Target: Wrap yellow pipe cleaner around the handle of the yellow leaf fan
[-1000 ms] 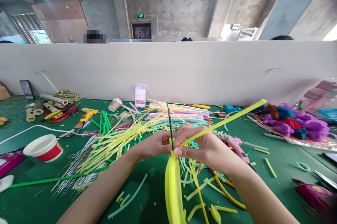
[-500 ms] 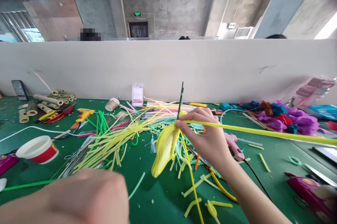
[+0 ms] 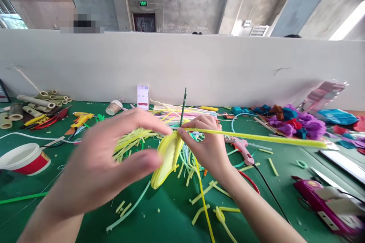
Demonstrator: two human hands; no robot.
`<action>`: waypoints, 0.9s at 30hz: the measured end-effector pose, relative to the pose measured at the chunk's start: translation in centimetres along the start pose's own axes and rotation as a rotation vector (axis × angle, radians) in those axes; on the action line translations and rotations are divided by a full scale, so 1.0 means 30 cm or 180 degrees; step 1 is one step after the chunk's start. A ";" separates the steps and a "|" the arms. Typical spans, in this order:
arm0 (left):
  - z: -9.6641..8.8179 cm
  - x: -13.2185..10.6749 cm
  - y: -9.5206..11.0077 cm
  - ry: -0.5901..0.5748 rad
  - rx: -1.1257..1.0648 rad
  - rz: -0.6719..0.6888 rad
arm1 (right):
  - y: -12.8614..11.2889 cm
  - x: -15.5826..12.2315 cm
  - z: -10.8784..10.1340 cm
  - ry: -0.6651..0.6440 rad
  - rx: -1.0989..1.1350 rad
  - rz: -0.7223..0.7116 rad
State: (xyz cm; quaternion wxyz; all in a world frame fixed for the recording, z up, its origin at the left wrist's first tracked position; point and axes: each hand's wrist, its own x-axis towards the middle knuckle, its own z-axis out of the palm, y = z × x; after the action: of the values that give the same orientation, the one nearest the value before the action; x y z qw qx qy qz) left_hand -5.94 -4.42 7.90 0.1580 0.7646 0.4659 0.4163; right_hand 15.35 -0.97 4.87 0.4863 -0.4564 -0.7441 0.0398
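My right hand [image 3: 207,146] pinches a yellow looped petal bundle [image 3: 167,157] where it meets a dark green wire stem [image 3: 183,107] that points upward. A long yellow pipe cleaner [image 3: 265,137] runs from that pinch out to the right. My left hand [image 3: 105,161] hovers just left of the bundle, blurred, with thumb and fingers apart and nothing in it. Its fingertips are close to the top of the yellow bundle.
On the green table [image 3: 159,220] lie a pile of yellow and green strips [image 3: 134,140], a pink glue gun [image 3: 242,148], a yellow glue gun [image 3: 80,116], a red-and-white cup [image 3: 24,158], paper rolls [image 3: 40,102], colourful pompoms [image 3: 296,123] and a purple tool [image 3: 322,201]. A white partition [image 3: 199,64] stands behind.
My left hand let go of the bundle, dropped low toward the camera, and now rises back toward the yellow bundle. The right hand kept its pinch and swung the long pipe cleaner down to level.
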 end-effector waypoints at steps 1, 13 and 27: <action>0.008 0.011 0.028 -0.0080 0.0119 -0.0033 | -0.004 -0.003 0.001 -0.0003 -0.0043 -0.0033; 0.087 0.110 -0.054 -0.0992 -0.0784 -0.0267 | 0.006 0.022 -0.029 -0.0500 0.0973 0.0177; 0.117 0.099 -0.062 -0.1450 -0.2383 -0.0015 | 0.016 0.038 -0.092 -0.1922 0.3458 0.1925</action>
State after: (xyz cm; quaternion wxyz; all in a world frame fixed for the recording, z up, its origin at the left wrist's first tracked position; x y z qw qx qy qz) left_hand -3.62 -0.43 6.06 0.5240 0.7259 0.2378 0.3768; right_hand 17.63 -0.95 6.85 0.3851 -0.3044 -0.5615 0.6661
